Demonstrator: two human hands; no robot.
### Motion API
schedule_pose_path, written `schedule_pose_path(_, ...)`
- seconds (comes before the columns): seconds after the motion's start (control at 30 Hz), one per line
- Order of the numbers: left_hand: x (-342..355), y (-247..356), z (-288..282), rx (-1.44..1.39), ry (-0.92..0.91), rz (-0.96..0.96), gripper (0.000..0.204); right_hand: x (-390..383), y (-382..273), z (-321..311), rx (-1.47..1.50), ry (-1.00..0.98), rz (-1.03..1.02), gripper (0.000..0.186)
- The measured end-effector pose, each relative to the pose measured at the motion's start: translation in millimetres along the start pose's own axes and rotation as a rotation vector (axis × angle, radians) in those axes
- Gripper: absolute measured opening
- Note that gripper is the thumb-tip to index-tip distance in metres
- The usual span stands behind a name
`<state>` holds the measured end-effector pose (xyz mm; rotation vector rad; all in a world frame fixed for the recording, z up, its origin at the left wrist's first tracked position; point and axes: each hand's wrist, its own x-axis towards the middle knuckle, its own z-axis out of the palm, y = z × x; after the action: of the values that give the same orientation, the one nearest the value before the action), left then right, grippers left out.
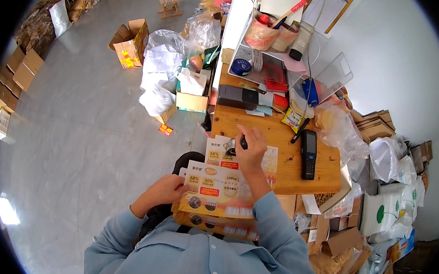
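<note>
Room: grey floor (pixel 82 127) at left, an open carton (pixel 130 47) upon it; white wall at right
Bench: light wood (pixel 293 137); black keypad handset (pixel 308 154) right of the right hand, long axis roughly away from the body
Lap sheets: a printed stack (pixel 216 185) just short of the bench; long axis left to right, print upright to the wearer
Bench sheet: another printed sheet (pixel 269 158) beyond the stack, partly covered; long axis likewise sideways
Left hand (pixel 165 190): grip closed at the stack's left edge, thumb on top; finger placement underneath cannot be told
Right hand (pixel 251 147): grip curled round a black-handled tool (pixel 244 142) over the bench sheet; its exact pointing is hidden
</note>
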<state>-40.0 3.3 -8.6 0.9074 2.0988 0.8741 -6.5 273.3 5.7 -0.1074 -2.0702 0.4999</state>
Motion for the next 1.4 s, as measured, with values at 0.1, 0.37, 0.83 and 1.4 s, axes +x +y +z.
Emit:
schedule_pose_path(0.1,-4,10,-6,-0.017,0.003,-0.037,0.026,33,-13,-29,0.024,0.03,-0.031,0.031)
schedule_pose_path(0.37,-24,-14,28,0.114,0.01,0.109,0.029,65,-38,-120,-0.166,0.205,-0.031,0.033)
schedule_pose_path(0.83,80,6,38,-0.061,0.389,-0.119,0.029,19,-33,-141,-0.214,0.209,0.067,0.021)
schedule_pose_path(1.4,27,3,29,-0.218,0.425,0.124,0.017,18,-34,-135,-0.203,0.189,0.089,0.023)
